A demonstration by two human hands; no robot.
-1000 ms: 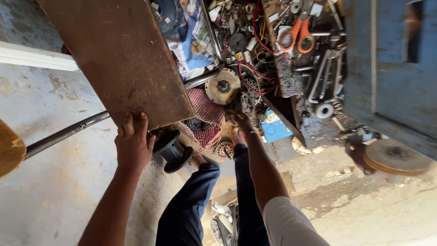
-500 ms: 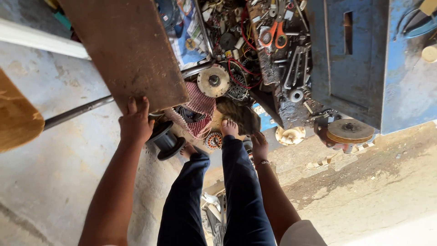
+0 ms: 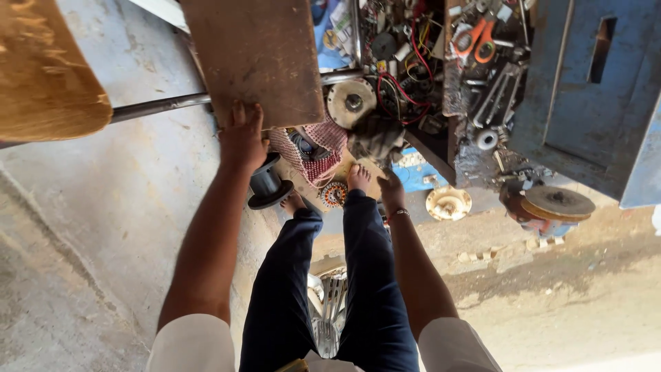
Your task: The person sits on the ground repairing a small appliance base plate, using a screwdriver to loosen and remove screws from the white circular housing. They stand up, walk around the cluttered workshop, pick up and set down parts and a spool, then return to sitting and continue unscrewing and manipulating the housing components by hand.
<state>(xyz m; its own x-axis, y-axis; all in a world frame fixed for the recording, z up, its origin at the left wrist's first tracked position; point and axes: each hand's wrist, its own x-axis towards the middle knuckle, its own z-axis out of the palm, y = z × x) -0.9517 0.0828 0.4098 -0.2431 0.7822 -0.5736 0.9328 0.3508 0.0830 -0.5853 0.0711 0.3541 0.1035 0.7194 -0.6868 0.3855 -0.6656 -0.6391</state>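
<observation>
My left hand (image 3: 241, 138) grips the near edge of a large brown wooden board (image 3: 258, 55), fingers laid over it. My right hand (image 3: 390, 184) reaches forward past my right foot (image 3: 358, 178) and closes on a dark ribbed motor part (image 3: 375, 139), which hides its fingertips. My legs in dark blue trousers (image 3: 365, 275) stretch out between both arms. A black spool (image 3: 266, 184) sits just below my left hand. A red-and-white checked cloth (image 3: 315, 150) and a small copper-wound ring (image 3: 334, 194) lie by my feet.
An open toolbox tray (image 3: 447, 76) holds wires, spanners and orange-handled pliers (image 3: 475, 38). A blue metal box (image 3: 585, 89) stands at right, with a grinding disc (image 3: 554, 203) and a cream round cover (image 3: 447, 203) on the ground. A metal pipe (image 3: 158, 107) and a wooden slab (image 3: 41, 76) are at left.
The view has swung so the clutter sits further right. My right hand stays at the dark motor part by my foot. My left hand stays on the board.
</observation>
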